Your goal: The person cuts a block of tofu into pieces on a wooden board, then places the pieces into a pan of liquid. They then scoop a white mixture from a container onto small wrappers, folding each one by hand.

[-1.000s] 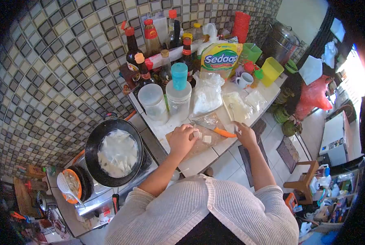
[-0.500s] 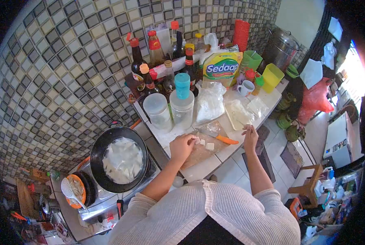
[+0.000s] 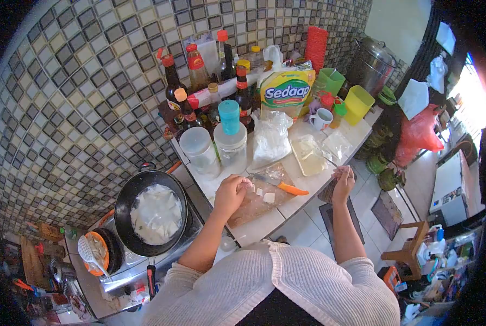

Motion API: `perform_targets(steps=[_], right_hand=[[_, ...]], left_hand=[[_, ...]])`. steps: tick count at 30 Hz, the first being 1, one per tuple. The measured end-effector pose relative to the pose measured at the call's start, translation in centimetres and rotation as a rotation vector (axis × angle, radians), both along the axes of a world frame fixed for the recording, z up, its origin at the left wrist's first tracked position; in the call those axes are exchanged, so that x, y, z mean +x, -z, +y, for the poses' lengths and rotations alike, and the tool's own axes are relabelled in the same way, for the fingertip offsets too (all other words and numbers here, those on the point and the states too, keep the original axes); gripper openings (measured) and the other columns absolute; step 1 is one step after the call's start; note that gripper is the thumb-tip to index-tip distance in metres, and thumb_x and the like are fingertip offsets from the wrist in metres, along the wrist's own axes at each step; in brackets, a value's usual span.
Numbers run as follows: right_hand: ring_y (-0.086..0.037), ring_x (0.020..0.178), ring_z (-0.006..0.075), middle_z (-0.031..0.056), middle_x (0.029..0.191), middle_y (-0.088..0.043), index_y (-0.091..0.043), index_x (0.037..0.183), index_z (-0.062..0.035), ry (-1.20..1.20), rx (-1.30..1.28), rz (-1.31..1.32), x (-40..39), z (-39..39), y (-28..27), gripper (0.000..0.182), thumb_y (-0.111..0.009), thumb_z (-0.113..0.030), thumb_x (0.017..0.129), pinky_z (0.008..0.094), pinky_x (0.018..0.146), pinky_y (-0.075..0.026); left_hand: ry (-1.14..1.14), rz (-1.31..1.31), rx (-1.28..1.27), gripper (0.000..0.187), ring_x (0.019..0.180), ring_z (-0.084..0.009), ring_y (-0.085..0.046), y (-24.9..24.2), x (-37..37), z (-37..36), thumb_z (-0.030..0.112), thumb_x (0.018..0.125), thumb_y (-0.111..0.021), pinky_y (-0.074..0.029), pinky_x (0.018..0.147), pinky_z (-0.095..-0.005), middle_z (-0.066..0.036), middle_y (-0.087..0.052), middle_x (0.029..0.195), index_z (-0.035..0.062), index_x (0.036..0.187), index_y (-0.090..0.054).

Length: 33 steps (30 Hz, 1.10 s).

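Observation:
My left hand (image 3: 231,195) is closed at the left side of the wooden cutting board (image 3: 248,211), its fingertips pinched round a small white piece that is mostly hidden. Two white square pieces (image 3: 269,198) lie on the board beside it. A knife with an orange handle (image 3: 293,189) rests across the board, blade toward my left hand. My right hand (image 3: 343,183) is closed on the handle of a thin utensil (image 3: 331,162), which points toward a pale shallow tray (image 3: 308,167) with white stuff in it. The utensil's far end is too small to make out.
At the left, a black wok (image 3: 151,213) with white pieces in liquid stands on the stove. An orange plate with a skimmer (image 3: 85,250) is beside it. Plastic canisters (image 3: 199,152), a white bag (image 3: 270,141), bottles (image 3: 172,79) and a Sedaap pouch (image 3: 287,95) crowd the table's back.
My right hand has moved slightly right, and the utensil in it shows more clearly near the tray. My left hand stays pinched near the white pieces. The whole view has shifted a little.

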State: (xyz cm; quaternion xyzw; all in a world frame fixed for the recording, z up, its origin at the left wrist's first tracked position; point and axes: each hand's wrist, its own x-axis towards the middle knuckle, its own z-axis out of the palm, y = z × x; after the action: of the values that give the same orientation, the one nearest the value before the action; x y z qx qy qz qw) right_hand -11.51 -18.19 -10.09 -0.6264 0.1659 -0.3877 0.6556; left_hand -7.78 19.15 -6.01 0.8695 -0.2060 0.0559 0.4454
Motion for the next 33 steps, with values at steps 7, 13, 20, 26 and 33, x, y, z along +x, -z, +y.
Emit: perform_targets(steps=[7,13,20,26,33], right_hand=[[-0.055,0.065,0.0125,0.0062,0.076,-0.058,-0.056,0.084,-0.0009,-0.072,-0.038,-0.060,0.3,-1.2,-2.5,0.035,-0.041,-0.028,0.101,0.0264,0.061,-0.048],[-0.055,0.065,0.0126,0.0065,0.077,-0.058,-0.056,0.082,0.0008,-0.200,-0.101,-0.083,0.6,-2.9,-4.5,0.035,-0.040,-0.024,0.102,0.0262,0.062,-0.046],[-0.058,0.066,0.0127,0.0072,0.077,-0.061,-0.058,0.087,0.0025,-0.364,-0.155,0.141,2.4,-4.6,-0.7,0.033,-0.041,-0.022,0.101,0.0264,0.062,-0.047],[-0.063,0.064,0.0209,0.0120,0.073,-0.064,-0.063,0.095,-0.0037,-0.405,-0.571,0.388,2.2,-6.3,0.7,0.024,-0.049,-0.024,0.095,0.0331,0.061,-0.047],[-0.063,0.066,0.0159,0.0085,0.069,-0.065,-0.063,0.089,0.0003,-0.535,-0.340,0.394,2.7,-5.8,0.2,0.030,-0.046,-0.023,0.098,0.0290,0.063,-0.047]], left_hand=[[0.025,0.078,-0.018,0.015,0.079,-0.0291,-0.064,-1.7,1.3,-2.5,0.015,0.085,-0.063,-0.050,0.071,-0.0383,-0.014,-0.066,0.092,0.0027,0.094,-0.062],[0.023,0.303,0.377,0.014,0.081,-0.0289,-0.065,-2.3,0.7,-4.0,0.022,0.086,-0.060,-0.049,0.070,-0.0401,-0.010,-0.067,0.085,0.0120,0.094,-0.064],[-0.083,-0.065,0.701,0.013,0.086,-0.0278,-0.063,-1.6,-1.2,-5.9,0.026,0.085,-0.060,-0.049,0.072,-0.0430,-0.007,-0.065,0.090,0.0130,0.088,-0.062],[-0.055,-0.150,0.722,0.017,0.090,-0.0265,-0.062,-1.3,-2.1,-6.0,0.027,0.088,-0.057,-0.051,0.073,-0.0394,-0.006,-0.062,0.096,0.0126,0.095,-0.062],[-0.120,-0.132,0.667,0.017,0.086,-0.0260,-0.063,-0.1,-2.6,-6.5,0.027,0.086,-0.059,-0.051,0.070,-0.0394,-0.003,-0.062,0.095,0.0170,0.099,-0.064]])
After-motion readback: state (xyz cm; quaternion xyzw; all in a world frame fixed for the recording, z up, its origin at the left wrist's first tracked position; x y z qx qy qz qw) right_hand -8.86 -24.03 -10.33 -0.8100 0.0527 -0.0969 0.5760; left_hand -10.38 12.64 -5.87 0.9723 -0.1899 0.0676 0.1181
